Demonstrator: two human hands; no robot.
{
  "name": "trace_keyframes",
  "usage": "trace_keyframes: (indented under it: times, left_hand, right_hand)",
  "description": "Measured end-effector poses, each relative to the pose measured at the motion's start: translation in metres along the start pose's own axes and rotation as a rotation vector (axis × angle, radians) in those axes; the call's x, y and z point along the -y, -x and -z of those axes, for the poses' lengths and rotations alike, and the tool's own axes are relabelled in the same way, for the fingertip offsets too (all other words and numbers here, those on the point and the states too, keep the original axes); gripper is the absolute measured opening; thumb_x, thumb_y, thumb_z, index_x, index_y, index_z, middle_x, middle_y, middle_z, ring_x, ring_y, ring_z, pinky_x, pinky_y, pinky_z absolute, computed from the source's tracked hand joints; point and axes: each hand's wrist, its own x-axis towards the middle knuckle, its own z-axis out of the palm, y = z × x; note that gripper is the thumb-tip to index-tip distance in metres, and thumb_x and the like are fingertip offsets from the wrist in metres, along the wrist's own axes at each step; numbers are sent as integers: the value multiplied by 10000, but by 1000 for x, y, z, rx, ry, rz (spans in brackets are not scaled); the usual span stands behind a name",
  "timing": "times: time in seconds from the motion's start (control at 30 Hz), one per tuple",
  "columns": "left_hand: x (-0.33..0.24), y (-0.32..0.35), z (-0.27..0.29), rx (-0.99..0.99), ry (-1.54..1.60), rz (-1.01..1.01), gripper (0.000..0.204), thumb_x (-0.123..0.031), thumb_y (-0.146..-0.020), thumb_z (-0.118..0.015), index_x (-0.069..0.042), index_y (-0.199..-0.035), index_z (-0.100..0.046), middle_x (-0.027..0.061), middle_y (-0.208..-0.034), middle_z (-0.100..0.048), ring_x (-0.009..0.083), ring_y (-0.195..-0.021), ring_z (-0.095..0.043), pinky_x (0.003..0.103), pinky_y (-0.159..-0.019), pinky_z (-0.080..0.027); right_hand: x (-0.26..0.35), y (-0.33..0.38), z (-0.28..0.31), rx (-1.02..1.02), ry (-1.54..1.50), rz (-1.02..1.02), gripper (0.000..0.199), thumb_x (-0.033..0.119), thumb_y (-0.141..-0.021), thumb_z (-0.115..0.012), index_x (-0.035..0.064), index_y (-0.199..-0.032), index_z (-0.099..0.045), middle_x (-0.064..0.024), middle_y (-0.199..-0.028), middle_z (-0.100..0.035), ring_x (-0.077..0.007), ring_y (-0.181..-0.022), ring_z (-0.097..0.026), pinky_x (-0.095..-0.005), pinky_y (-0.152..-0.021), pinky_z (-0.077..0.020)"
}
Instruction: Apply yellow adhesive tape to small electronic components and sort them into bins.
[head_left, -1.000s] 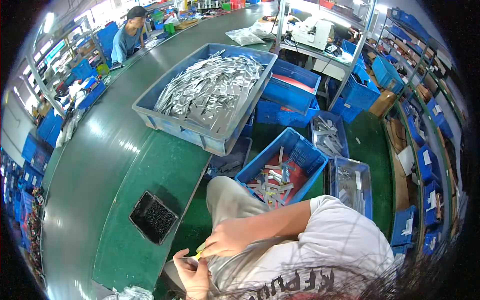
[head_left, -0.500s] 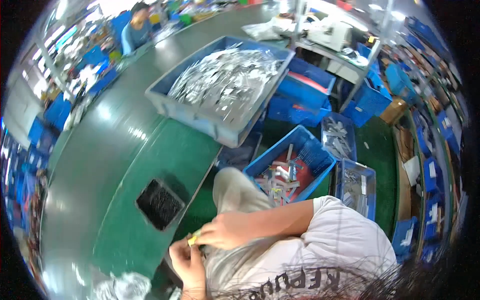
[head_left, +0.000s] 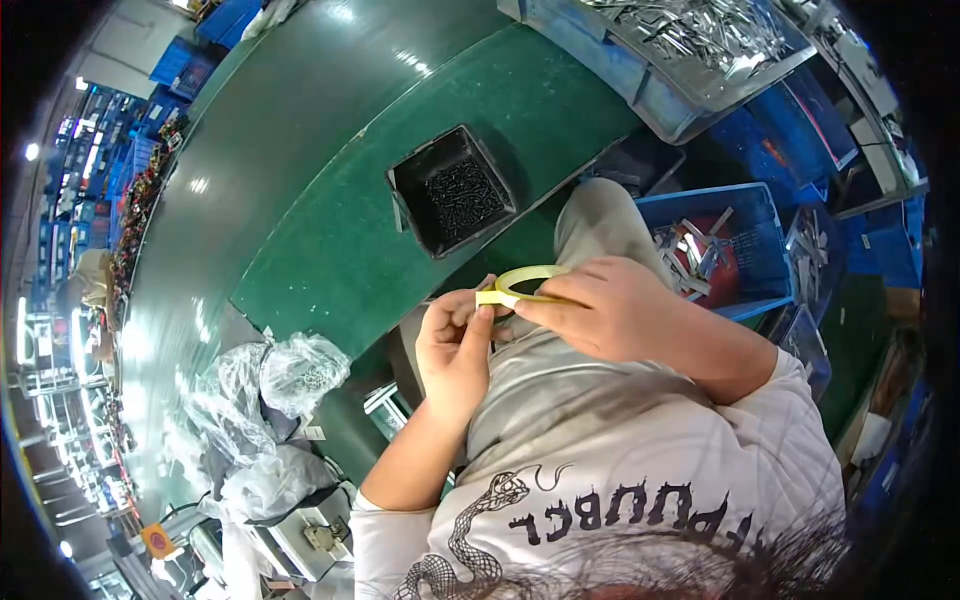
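Note:
A thin yellow tape roll (head_left: pixel 520 283) is held over my lap, just below the edge of the green bench (head_left: pixel 330 270). My right hand (head_left: pixel 600 305) grips the ring from the right side. My left hand (head_left: pixel 455 345) pinches the tape's loose end at the ring's left edge with thumb and fingers. Both forearms come up from my white printed shirt at the bottom of the view.
A small black tray of dark screws (head_left: pixel 450 190) sits on the green bench above my hands. A large grey bin of metal strips (head_left: pixel 700 50) lies top right. A blue bin with metal parts (head_left: pixel 720 250) stands by my knee. Crumpled clear plastic bags (head_left: pixel 270 400) lie left.
The view has tilted down and closer onto my hands. The yellow tape roll has come up into plain sight between both hands; the person at the far bench has left the view.

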Motion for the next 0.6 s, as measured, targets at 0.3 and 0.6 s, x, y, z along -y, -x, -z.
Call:
trace_keyframes:
  times: [0.3, 0.6]
  left_hand:
    - [-8, 10, 1, 50, -72, -257, 187, 76, -931, -525, 51, -1114, -552, 202, -1178, -582, 217, -957, -659, 312, -727, -621]
    - [-13, 8, 1, 82, 63, -217, 145, 78, -921, -535, 48, -1059, -565, 141, -993, -555, 260, -824, -676, 340, -627, -623]
  right_hand:
    - [11, 2, 15, -99, 41, 139, 338, 137, -741, -713, 117, -1078, -686, 0, -858, -586, -139, -651, -569, -260, -566, -448]
    - [6, 1, 21, -95, 69, 119, 334, 129, -728, -743, 122, -1057, -689, 17, -827, -557, -130, -614, -541, -261, -543, -428]
